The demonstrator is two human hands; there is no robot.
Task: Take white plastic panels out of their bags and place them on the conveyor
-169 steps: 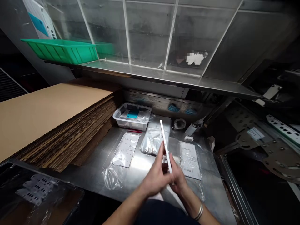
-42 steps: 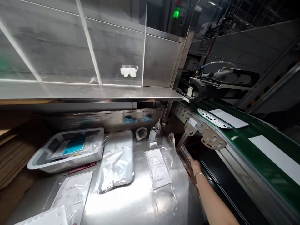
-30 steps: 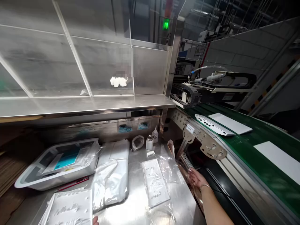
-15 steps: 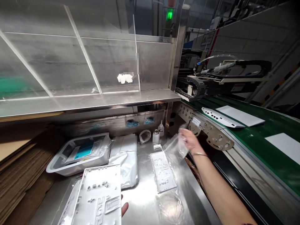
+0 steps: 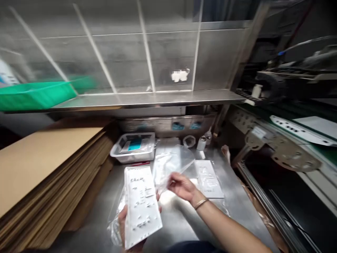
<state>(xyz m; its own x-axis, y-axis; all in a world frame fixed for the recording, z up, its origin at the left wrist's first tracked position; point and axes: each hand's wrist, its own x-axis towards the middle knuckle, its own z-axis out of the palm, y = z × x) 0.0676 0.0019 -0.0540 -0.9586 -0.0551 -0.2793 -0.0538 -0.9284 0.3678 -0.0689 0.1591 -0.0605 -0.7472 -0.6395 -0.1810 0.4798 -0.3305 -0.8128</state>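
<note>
My left hand grips a white plastic housing panel by its long edges, its moulded inner side facing up. Just right of that panel, my right hand has its fingers closed on a clear plastic bag, which spreads out beyond the fingertips and looks blurred. A second white panel lies on clear film on the metal bench, right of my right hand. More crumpled clear plastic rests under and beside my left hand.
Stacked cardboard sheets fill the left side. Behind stand a grey tray, small bottles and a metal shelf with a green bin. At right runs a conveyor carrying a white device.
My view has swung left. My right hand has brought the clear bag leftward from the bench's right side, close to the held panel. The panel in my left hand shows more fully.
</note>
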